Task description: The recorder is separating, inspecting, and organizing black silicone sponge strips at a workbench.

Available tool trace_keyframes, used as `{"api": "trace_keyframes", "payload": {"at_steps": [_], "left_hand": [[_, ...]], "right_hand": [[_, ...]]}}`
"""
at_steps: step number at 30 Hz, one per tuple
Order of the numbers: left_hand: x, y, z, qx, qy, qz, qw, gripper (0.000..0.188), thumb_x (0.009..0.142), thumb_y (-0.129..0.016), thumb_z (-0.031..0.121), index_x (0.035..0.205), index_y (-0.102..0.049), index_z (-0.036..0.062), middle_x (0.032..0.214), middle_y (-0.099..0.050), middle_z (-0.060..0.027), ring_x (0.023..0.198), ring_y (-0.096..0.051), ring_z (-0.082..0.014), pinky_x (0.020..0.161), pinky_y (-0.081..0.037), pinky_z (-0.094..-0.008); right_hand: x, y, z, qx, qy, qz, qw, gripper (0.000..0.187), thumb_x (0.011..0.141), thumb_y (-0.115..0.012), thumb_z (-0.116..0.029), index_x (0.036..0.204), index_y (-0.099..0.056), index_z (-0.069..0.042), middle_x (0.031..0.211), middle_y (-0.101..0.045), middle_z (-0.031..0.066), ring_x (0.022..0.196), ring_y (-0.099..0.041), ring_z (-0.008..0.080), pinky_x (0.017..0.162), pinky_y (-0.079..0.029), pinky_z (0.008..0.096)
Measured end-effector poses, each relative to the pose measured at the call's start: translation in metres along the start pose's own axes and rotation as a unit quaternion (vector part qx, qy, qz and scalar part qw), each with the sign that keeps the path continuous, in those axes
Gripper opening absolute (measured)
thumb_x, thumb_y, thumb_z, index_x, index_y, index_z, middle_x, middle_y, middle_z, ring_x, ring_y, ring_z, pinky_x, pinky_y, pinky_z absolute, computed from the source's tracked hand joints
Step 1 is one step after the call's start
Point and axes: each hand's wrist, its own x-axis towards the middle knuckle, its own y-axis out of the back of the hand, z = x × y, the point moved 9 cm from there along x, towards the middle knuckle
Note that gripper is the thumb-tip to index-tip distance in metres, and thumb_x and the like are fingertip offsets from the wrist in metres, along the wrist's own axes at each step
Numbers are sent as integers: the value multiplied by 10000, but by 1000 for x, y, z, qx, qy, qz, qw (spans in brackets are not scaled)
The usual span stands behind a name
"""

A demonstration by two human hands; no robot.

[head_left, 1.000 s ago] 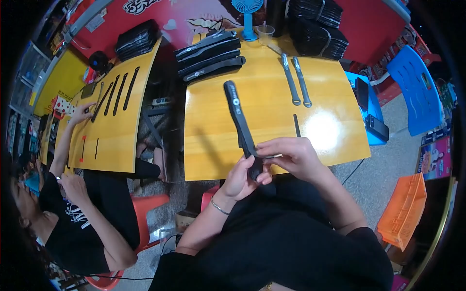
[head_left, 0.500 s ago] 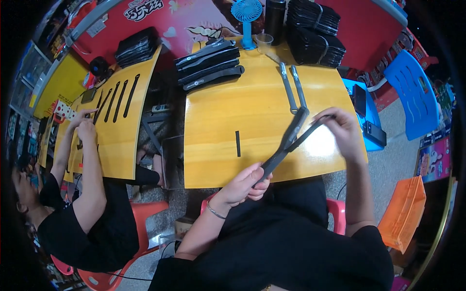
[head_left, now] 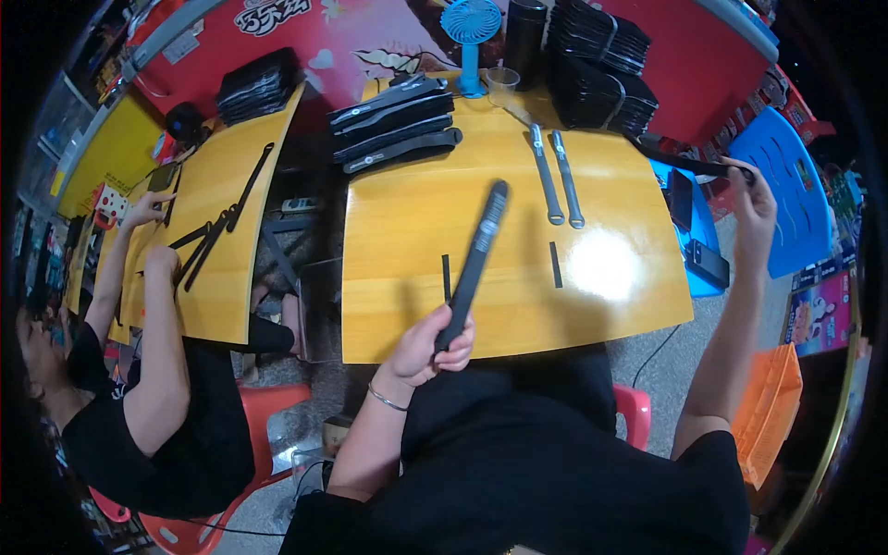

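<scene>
**A black strap in each grip, the two held well apart**

The person's left grip point(head_left: 430, 347) is clenched round the lower end of a thick black strap point(head_left: 479, 248), most of which rises past the thumb and tilts rightward above the worktop point(head_left: 379, 240); the right grip point(head_left: 757, 211) pinches one end of a slim black strap point(head_left: 683, 165), which trails left toward the worktop's far right corner; whether it touches there cannot be told.

A gap divides the worktop's left edge from a neighbouring worktop point(head_left: 217, 310); the left grip is at the near edge, while the right grip is out past the right edge, beside a blue chair point(head_left: 791, 199); room spans from the thick strap to the right edge, with one short dark strip point(head_left: 556, 265) in it; another strip point(head_left: 446, 277) shows just left of that strap.

At left, a co-worker's hand point(head_left: 143, 211) reaches over dark straps point(head_left: 205, 245); the yellow, glossy worktop carries a strap stack point(head_left: 393, 139), a blue fan point(head_left: 470, 37), a clear cup point(head_left: 502, 85), two flat grey straps point(head_left: 546, 176) and black bundles point(head_left: 601, 97); glare whitens its right side; beyond stand a blue stool point(head_left: 703, 224) and an orange crate point(head_left: 763, 416).
</scene>
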Motion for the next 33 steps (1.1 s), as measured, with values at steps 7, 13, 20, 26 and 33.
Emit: {"api": "trace_keyframes", "payload": {"at_steps": [7, 13, 20, 26, 33], "left_hand": [[1, 8, 12, -72, -99, -3, 992, 305, 973, -320, 347, 978, -430, 63, 687, -380, -18, 464, -317, -70, 431, -285, -201], [1, 10, 19, -80, -132, -10, 988, 300, 973, -315, 350, 991, -433, 75, 703, -387, -26, 470, -322, -78, 439, -297, -209], [-2, 16, 26, -69, -165, 25, 984, 303, 977, -302, 355, 991, -433, 81, 756, -416, -30, 517, -354, -91, 506, -332, -241], [0, 20, 28, -74, -171, 29, 982, 308, 975, -323, 367, 1010, -433, 81, 776, -435, -26, 570, -400, -110, 541, -336, -246], [-1, 27, 27, -51, -180, 59, 981, 330, 965, -376, 369, 1091, -435, 69, 843, -497, -55, 708, -518, -174, 583, -441, -297]], "right_hand": [[18, -110, -13, 1, 132, -42, 990, 178, 867, -604, -47, 1034, -666, -53, 846, -661, 13, 694, -556, 43, 593, -431, 173], [-13, -206, -17, -130, 242, -89, 957, 184, 759, -673, -72, 930, -685, -138, 807, -681, 57, 686, -643, 176, 583, -489, 273], [-90, -269, 41, -283, 218, -351, 865, 265, 743, -691, -331, 908, -659, -126, 840, -664, 26, 817, -610, 217, 666, -498, 350], [-87, -271, 42, -311, 207, -315, 873, 316, 767, -672, -327, 1003, -647, -119, 936, -661, 14, 864, -583, 207, 714, -494, 334], [-80, -265, 50, -311, 201, -305, 877, 284, 771, -661, -292, 998, -642, -122, 938, -657, 14, 848, -569, 219, 715, -490, 321]]}}
